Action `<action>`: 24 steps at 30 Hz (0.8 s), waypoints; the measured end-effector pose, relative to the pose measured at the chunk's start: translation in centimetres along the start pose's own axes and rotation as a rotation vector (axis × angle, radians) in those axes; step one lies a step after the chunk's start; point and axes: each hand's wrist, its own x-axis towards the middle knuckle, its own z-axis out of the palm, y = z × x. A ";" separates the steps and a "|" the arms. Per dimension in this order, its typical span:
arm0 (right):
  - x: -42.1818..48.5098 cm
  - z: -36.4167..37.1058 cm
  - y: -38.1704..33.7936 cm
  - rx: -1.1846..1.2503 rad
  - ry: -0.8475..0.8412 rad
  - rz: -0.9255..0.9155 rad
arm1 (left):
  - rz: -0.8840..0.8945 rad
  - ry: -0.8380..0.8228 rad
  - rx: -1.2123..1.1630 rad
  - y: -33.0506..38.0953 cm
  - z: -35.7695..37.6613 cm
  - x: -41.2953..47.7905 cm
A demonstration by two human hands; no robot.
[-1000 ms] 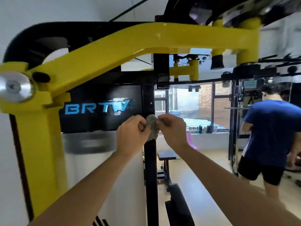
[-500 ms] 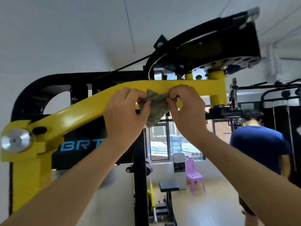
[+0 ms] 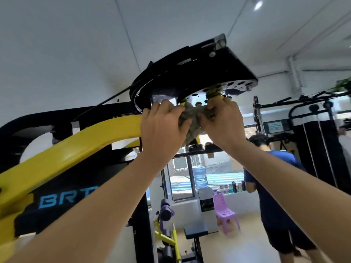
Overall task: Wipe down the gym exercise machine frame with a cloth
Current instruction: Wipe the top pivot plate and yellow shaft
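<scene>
The machine's yellow frame arm (image 3: 79, 147) slopes up from lower left toward a black pulley housing (image 3: 191, 73) overhead. A crumpled grey-green cloth (image 3: 191, 124) is bunched against the arm's upper right end, just under the housing. My left hand (image 3: 161, 130) grips the cloth's left side with curled fingers. My right hand (image 3: 222, 124) grips its right side, knuckles up near the perforated disc (image 3: 228, 88). Both hands hide the end of the yellow arm.
A black panel with blue lettering (image 3: 64, 198) sits below the arm. A person in a blue shirt (image 3: 273, 186) stands at the right beside a black cable rack (image 3: 313, 141). A water dispenser (image 3: 203, 188), purple chair (image 3: 225, 211) and bench (image 3: 195, 228) stand further back.
Both hands have carried the cloth upward and rightward, from the black upright at chest height along the yellow arm to its top end under the pulley housing. My view has tilted up.
</scene>
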 end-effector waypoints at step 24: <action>-2.9 -2.8 10.6 0.900 -0.246 0.672 | -0.010 -0.050 -0.394 10.4 5.8 -1.7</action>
